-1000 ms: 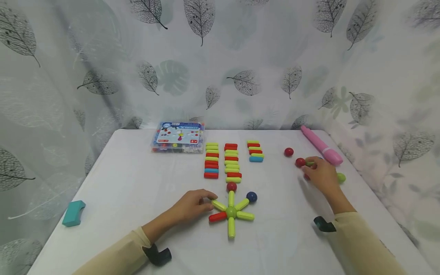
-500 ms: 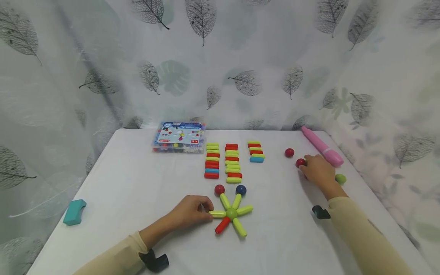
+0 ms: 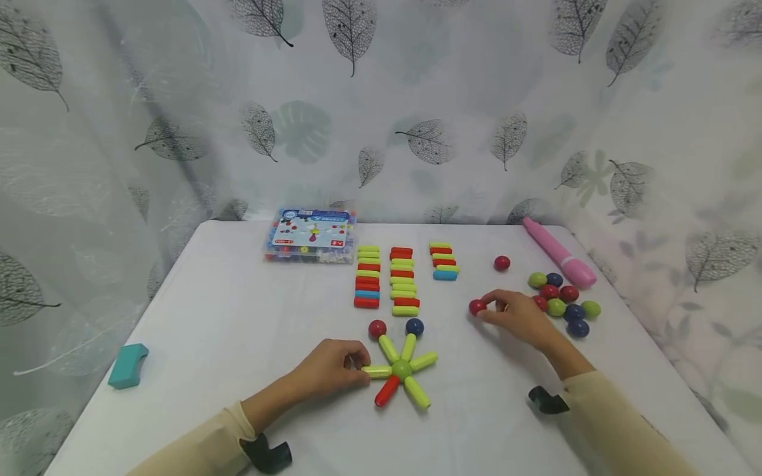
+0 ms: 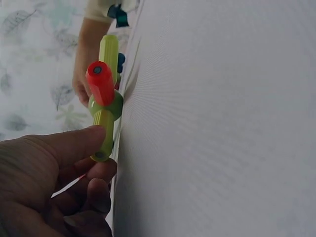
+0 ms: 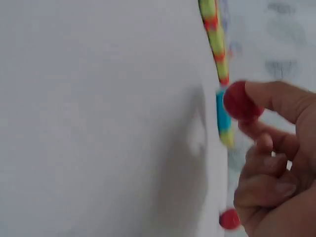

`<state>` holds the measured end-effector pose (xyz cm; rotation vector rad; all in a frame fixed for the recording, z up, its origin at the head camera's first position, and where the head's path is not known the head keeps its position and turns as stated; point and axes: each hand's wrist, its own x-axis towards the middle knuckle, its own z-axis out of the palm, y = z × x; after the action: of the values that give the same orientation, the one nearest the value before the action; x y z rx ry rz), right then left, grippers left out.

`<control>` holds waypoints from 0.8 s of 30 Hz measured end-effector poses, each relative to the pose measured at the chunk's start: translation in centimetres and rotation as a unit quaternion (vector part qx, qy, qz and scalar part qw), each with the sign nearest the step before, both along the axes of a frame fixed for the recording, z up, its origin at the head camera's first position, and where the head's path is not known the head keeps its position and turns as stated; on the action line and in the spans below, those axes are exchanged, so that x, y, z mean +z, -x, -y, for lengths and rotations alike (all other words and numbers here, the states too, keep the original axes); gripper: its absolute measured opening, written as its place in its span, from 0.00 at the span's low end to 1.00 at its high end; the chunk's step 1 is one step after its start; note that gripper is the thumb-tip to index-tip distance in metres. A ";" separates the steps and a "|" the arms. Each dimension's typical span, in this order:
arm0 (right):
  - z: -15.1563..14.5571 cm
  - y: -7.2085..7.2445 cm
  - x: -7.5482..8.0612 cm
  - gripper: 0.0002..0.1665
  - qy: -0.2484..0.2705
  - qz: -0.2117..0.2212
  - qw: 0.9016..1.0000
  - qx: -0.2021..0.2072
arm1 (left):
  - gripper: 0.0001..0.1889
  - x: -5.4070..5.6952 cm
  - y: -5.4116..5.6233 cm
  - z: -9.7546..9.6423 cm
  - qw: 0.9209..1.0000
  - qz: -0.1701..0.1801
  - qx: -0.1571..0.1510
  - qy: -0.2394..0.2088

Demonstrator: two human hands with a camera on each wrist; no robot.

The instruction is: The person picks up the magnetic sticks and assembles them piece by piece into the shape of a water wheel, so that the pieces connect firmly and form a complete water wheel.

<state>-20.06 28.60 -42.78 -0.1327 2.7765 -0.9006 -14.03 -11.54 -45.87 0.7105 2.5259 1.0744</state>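
Two hands were at work over one white surface [image 3: 238, 311]. The left hand's [image 3: 336, 363] grip pinched one yellow-green rod [image 3: 376, 372] between thumb and finger. That rod was one of six that spread from a single green hub ball [image 3: 401, 369]: five were yellow-green and one was a red rod [image 3: 387, 391]. Two of the six carried a ball at the tip, one a red tip ball [image 3: 377, 329], the other a blue tip ball [image 3: 415, 326]. This star stood at the near middle of the surface.

The right hand's [image 3: 518, 318] grip pinched one red ball [image 3: 477, 307] between thumb and fingers, to the right of the star and well apart from it. Beyond it lay one lone red ball [image 3: 502, 263]. Just past the right wrist, nine balls showed in a loose cluster [image 3: 556, 307]: three red, three green, three blue.

Loose rods lay in three columns behind the star: the left column [image 3: 368, 274] and middle column [image 3: 403, 280] were the longer two; the right column [image 3: 443, 262] had six rods, three yellow-green, two red, one blue. One clear box [image 3: 310, 236], one pink tube [image 3: 558, 252] and one teal block [image 3: 127, 366] lay farther out.
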 end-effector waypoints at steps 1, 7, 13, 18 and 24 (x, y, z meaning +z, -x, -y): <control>0.8 -0.7 -0.2 0.26 0.025 0.012 1.000 0.014 | 0.10 0.0 0.0 0.0 1.000 -0.002 0.000 0.002; 4.2 -3.4 -1.5 0.23 0.097 0.060 0.988 0.101 | 0.10 -0.1 0.0 0.0 1.000 -0.002 0.000 0.001; 4.9 -4.1 -2.0 0.21 0.115 0.070 0.984 0.118 | 0.10 -0.1 -0.1 -0.2 1.000 -0.007 -0.008 -0.006; 4.5 -4.1 -1.8 0.25 0.110 0.071 0.985 0.108 | 0.10 0.2 0.1 -0.2 1.000 0.001 -0.012 -0.006; 0.0 -2.3 0.6 0.30 0.005 -0.041 0.999 0.006 | 0.14 1.1 1.7 0.1 0.999 -0.023 0.027 0.004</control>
<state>-17.73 28.62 -42.21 -0.1910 2.8428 -0.9275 -15.73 -11.64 -44.74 0.6763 2.6011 1.0775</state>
